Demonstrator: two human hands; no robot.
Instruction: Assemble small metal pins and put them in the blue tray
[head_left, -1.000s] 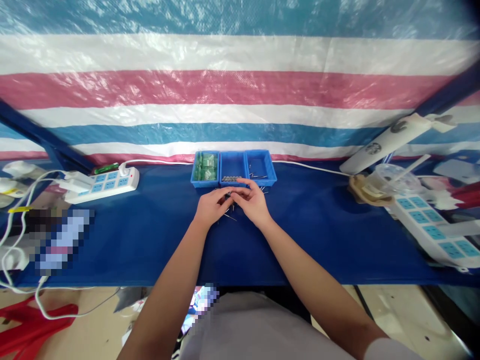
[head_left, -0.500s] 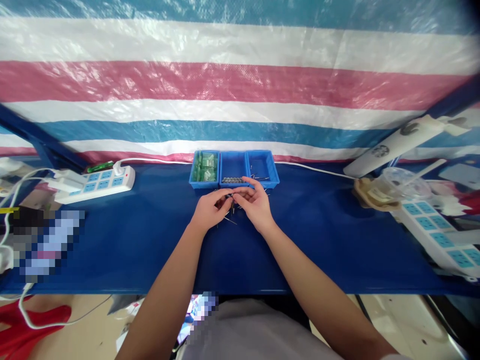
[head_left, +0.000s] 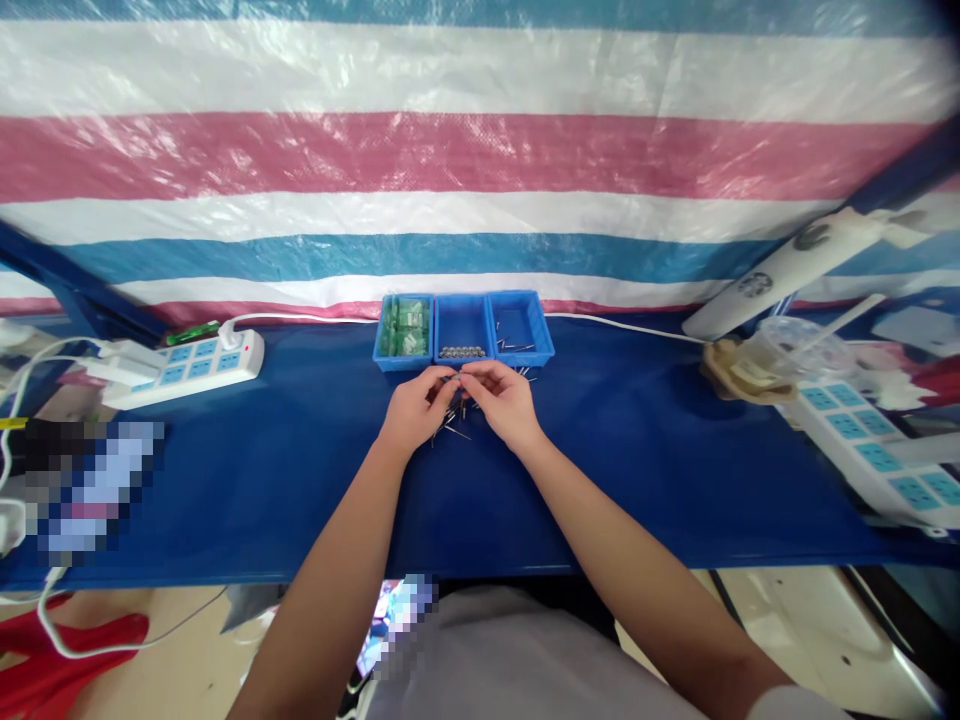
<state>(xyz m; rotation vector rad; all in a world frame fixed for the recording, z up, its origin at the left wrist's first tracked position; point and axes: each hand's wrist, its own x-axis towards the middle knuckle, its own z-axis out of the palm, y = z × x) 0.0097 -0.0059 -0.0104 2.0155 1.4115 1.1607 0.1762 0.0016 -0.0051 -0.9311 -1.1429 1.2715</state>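
My left hand [head_left: 417, 408] and my right hand [head_left: 504, 402] meet fingertip to fingertip just in front of three blue bins. Both are pinched closed around something small that I cannot make out. Several thin metal pins [head_left: 456, 430] lie on the blue table under and between the hands. Green packets [head_left: 411, 325] fill the left bin. In the middle bin [head_left: 463, 316] a row of small round metal parts [head_left: 462, 352] lies along the front. A few thin metal pins [head_left: 516, 346] rest in the right bin [head_left: 528, 318].
On the left are a white power strip [head_left: 196, 368] with plugs and a blurred-out device [head_left: 105, 490]. To the right stand a plastic cup [head_left: 769, 352], a white tube [head_left: 780, 275] and another power strip [head_left: 874, 455]. A striped sheet [head_left: 480, 150] hangs behind.
My right hand's fingers have drawn back from over the middle bin's front edge and closed in beside my left fingertips. The whole view has shifted slightly.
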